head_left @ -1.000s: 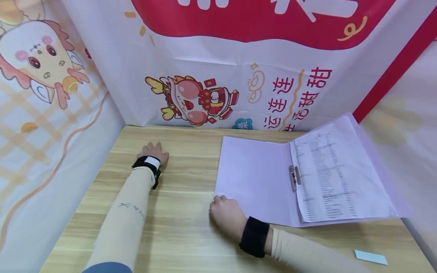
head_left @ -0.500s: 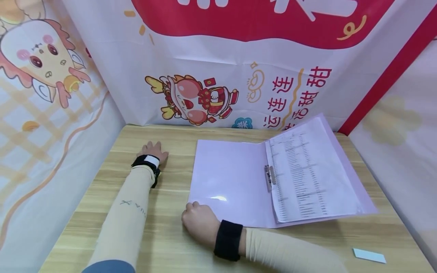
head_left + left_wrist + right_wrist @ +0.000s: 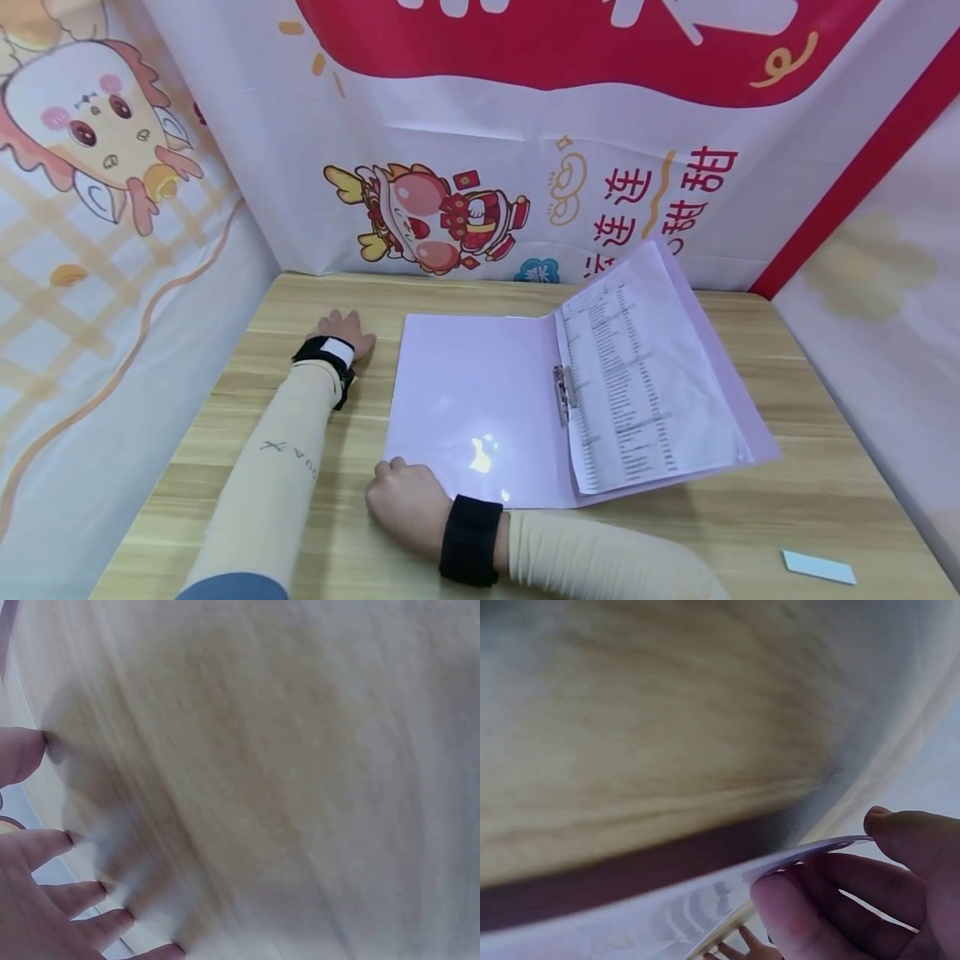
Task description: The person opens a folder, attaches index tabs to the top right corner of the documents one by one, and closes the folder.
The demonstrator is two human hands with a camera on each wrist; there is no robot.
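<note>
Head view is showing the right hand [image 3: 405,507] gripping the near left corner of the open lilac folder [image 3: 472,400], its fingers [image 3: 795,915] curling up under the cover with the thumb on top, as the right wrist view is confirming. The left hand [image 3: 341,329] is resting flat on the counter [image 3: 750,533], its fingers [image 3: 52,844] lying straight and slightly apart, touching nothing but the wood, well to the left of the folder.

Compared with a second ago, the folder is sitting farther left on the counter, and the right hand has travelled left with it; the left hand is staying where it was.

Beyond the right fingers, the folder is lying open, its spine and metal clip [image 3: 562,392] running away from the person. The printed sheet [image 3: 637,392] is sitting on the half farthest from the fingers, and that half is tilting up off the counter.
</note>
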